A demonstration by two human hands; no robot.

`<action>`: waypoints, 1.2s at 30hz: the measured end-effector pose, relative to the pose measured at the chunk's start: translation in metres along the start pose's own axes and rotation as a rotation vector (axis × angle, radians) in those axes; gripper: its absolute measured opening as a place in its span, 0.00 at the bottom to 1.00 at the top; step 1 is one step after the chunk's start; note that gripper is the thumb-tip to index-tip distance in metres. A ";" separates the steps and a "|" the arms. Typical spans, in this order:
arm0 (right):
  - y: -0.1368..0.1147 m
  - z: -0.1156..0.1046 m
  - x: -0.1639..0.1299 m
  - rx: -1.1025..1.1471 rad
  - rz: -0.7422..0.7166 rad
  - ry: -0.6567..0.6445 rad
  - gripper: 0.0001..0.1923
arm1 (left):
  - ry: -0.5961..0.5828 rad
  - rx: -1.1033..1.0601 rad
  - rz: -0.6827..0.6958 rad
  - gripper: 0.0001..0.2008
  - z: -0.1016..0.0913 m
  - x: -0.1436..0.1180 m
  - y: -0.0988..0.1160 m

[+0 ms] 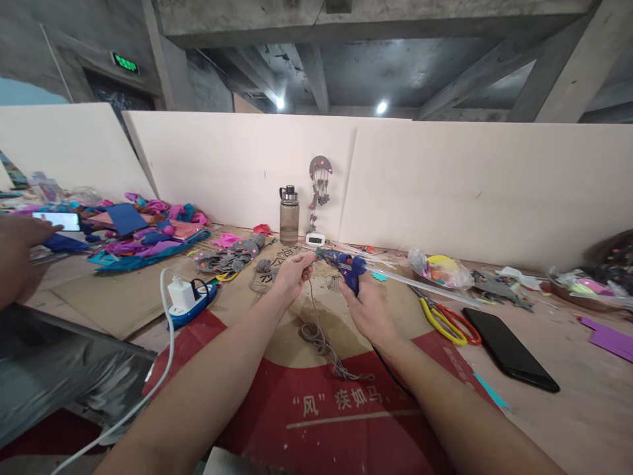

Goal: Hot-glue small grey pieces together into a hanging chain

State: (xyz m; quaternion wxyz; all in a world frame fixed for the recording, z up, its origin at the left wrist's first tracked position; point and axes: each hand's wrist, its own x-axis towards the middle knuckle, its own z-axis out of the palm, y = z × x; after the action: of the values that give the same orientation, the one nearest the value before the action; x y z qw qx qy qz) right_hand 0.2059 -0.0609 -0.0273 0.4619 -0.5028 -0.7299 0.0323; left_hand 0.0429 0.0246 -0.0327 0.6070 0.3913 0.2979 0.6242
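Note:
My right hand (370, 307) is wrapped round the handle of a blue hot glue gun (350, 265), whose nozzle points left. A long clear glue stick (420, 282) juts from its back end. My left hand (295, 272) is closed in a pinch at the nozzle tip. Grey yarn (316, 335) hangs from those fingers and lies in loose loops on the cardboard below. Any small piece at the fingertips is too small to make out.
Scissors (445, 320) and a black phone (512, 349) lie at right. A bottle (289, 218) and small clock (315, 239) stand behind, below a hanging grey ornament (321, 168). At left are a power strip (192, 303), felt pieces (143, 244) and another person's hand (22, 241) by a phone.

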 end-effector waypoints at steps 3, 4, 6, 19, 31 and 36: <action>0.001 0.001 0.000 0.031 -0.030 -0.008 0.19 | -0.004 0.006 0.000 0.21 -0.001 0.001 -0.001; 0.002 0.002 0.000 0.036 -0.030 -0.005 0.18 | -0.008 0.009 0.000 0.21 -0.001 0.002 -0.002; 0.003 0.002 0.000 0.033 -0.014 0.007 0.18 | -0.014 0.013 0.002 0.21 -0.001 0.002 -0.002; 0.000 0.001 0.000 0.009 0.069 0.016 0.18 | -0.010 0.003 0.000 0.21 0.001 -0.001 0.002; 0.001 -0.008 0.005 0.550 0.340 -0.026 0.10 | 0.055 0.002 0.028 0.19 -0.012 0.009 -0.004; 0.026 -0.020 0.021 0.618 0.592 -0.090 0.05 | 0.046 0.059 0.045 0.20 -0.010 0.006 -0.003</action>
State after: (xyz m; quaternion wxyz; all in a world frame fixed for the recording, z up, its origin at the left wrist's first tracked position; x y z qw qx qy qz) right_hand 0.2370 -0.0411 -0.0156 0.5291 -0.5268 -0.5296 0.4025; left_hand 0.0361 0.0323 -0.0400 0.5741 0.4011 0.3212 0.6375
